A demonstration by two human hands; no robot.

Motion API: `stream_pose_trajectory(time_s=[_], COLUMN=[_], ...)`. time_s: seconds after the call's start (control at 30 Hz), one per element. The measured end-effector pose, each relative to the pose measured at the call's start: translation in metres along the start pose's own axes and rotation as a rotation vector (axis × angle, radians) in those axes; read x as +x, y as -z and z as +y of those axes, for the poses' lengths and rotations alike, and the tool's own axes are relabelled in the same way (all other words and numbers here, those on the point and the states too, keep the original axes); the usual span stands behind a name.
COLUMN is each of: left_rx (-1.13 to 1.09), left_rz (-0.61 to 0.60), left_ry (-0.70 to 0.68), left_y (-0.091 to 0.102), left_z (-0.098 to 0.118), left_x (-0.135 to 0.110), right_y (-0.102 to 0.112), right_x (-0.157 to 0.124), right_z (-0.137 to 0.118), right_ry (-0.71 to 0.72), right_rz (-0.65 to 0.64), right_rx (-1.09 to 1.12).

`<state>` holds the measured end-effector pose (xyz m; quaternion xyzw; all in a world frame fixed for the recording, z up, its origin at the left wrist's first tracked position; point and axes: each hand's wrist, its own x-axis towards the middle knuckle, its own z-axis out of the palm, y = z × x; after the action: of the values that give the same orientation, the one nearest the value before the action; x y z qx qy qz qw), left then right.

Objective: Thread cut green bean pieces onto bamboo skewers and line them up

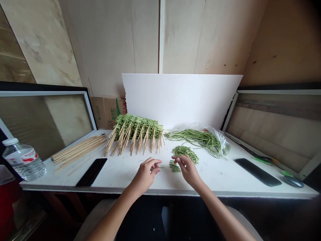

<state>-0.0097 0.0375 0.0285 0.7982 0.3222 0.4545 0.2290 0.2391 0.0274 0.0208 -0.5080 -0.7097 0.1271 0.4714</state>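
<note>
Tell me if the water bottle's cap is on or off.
On: the white cap sits atop the bottle; how tightly, I cannot tell.

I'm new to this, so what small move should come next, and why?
Perhaps the right hand should take one of the short, cut green bean pieces beside it: they lie close, and a slim green piece shows by the left hand.

Back wall point(110, 40): pale panels, one upright strip point(162, 36). Right wall point(288, 50): brown, dark-spotted. White board point(180, 97): upright, ragged-sided, before back wall. Table point(225, 182): white-topped. Framed panes point(70, 113): two, flanking table. Light: soft.
</note>
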Motion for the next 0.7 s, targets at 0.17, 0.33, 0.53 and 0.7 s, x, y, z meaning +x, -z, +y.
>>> stream_pose_trajectory(time_s=[0.17, 0.33, 0.53, 0.7], left_rx=[-0.033, -0.017, 0.091, 0.114], left_rz=[-0.016, -0.024, -0.044, -0.095], left_ry=[-0.024, -0.025, -0.045, -0.112], left_y=[-0.004, -0.004, 0.003, 0.001], left_z=[0.006, 0.006, 0.014, 0.020], left_x=[-0.002, -0.003, -0.002, -0.005], right_y=[0.000, -0.009, -0.007, -0.008], right_x=[-0.007, -0.011, -0.010, -0.012], right_z=[-0.041, -0.048, -0.051, -0.059], right_ry=[0.111, 0.188, 0.231, 0.231], right_rz=[-0.203, -0.107, -0.071, -0.111], right_rx=[0.154, 0.127, 0.104, 0.105])
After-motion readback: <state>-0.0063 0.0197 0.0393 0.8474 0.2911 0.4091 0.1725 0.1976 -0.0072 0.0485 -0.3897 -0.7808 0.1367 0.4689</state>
